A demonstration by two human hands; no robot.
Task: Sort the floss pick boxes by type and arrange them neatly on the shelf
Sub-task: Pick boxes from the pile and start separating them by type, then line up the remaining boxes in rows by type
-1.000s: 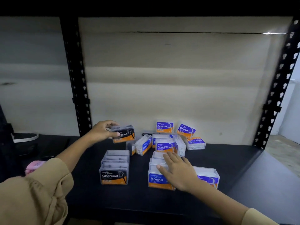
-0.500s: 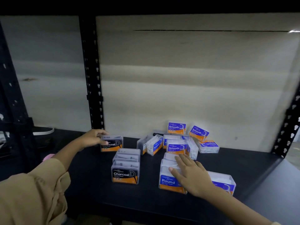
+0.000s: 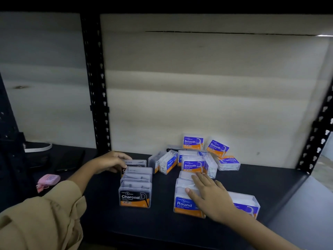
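Note:
A row of clear Charcoal boxes (image 3: pixel 135 196) with black labels runs front to back on the dark shelf (image 3: pixel 162 224). My left hand (image 3: pixel 110 162) grips the rearmost Charcoal box (image 3: pixel 135 162), which stands at the back of that row. To the right sits a row of blue Round boxes (image 3: pixel 184 204); my right hand (image 3: pixel 209 193) lies flat on top of them with fingers spread. Behind lies a loose heap of blue Smooth boxes (image 3: pixel 192 165) and Round boxes (image 3: pixel 168 162), some tilted against the wall.
A black perforated upright (image 3: pixel 95 83) stands left of the boxes and another (image 3: pixel 320 127) at the right. A pink case (image 3: pixel 48 179), a dark phone (image 3: pixel 71 162) and a shoe (image 3: pixel 37 147) lie on the neighbouring shelf to the left. One more blue box (image 3: pixel 246 204) sits beside my right wrist.
My left hand has carried a Charcoal box down from the air and set it behind the Charcoal row. My right hand has stayed on the Round boxes.

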